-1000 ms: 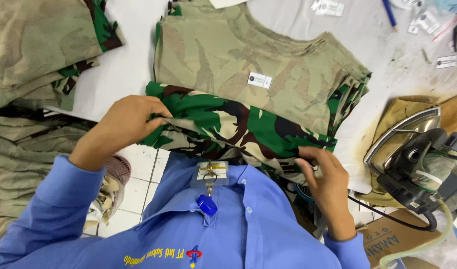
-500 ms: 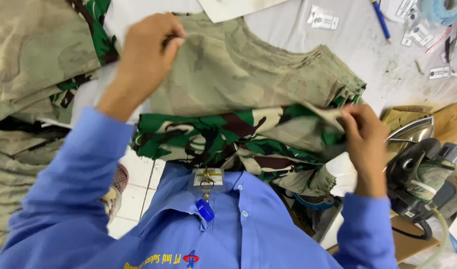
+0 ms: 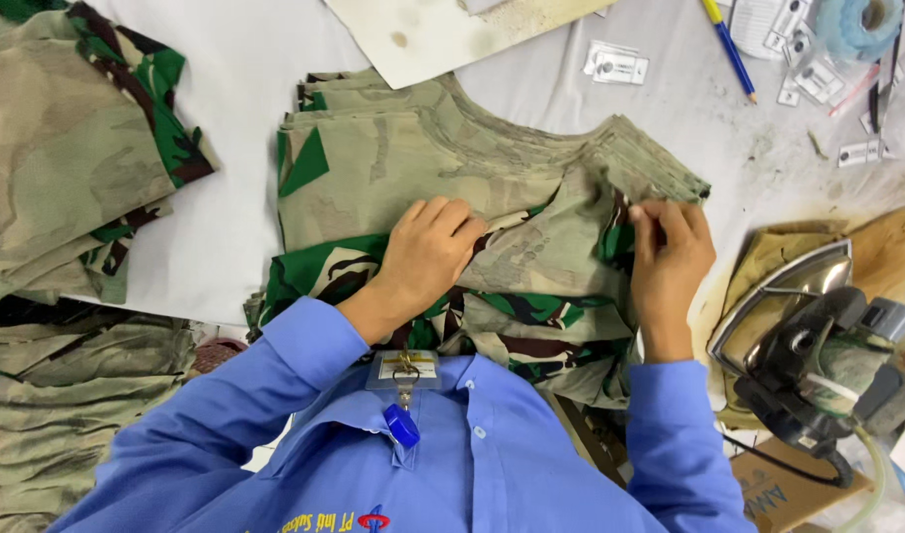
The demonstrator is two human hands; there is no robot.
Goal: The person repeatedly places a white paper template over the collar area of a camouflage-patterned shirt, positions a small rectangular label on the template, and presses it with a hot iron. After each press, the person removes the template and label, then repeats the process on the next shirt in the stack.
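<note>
Camouflage cloth fills your one view from the head camera: your left hand (image 3: 428,252) lies palm down on the camouflage garment (image 3: 452,168), fingers loosely spread and flat, pressing the fabric where the pale inside-out layer meets the green patterned side. Your right hand (image 3: 670,262) is at the garment's right edge, fingers curled in and pinching a fold of the cloth near the sleeve corner. The garment sits on the white table (image 3: 235,109), centred in front of you, its lower part running under your blue shirt and out of sight. No box or bin shows itself here; the nearest thing to a holder is the brown padded rest at right, where the steam iron (image 3: 818,345) lies tilted, its soleplate turned toward you and its cord dropping off the bottom edge. A second pile of camouflage pieces (image 3: 68,158) lies at left, cut off by the frame, with more cloth (image 3: 68,395) below it, partly covered by your sleeve. Up top, a stained sheet of card (image 3: 452,30) is clipped by the edge, small tags (image 3: 615,64) lie scattered beside a blue and yellow pen (image 3: 729,44), and a blue tape roll (image 3: 857,25) is only half in view. What lies beneath the garment you cannot make out.
</note>
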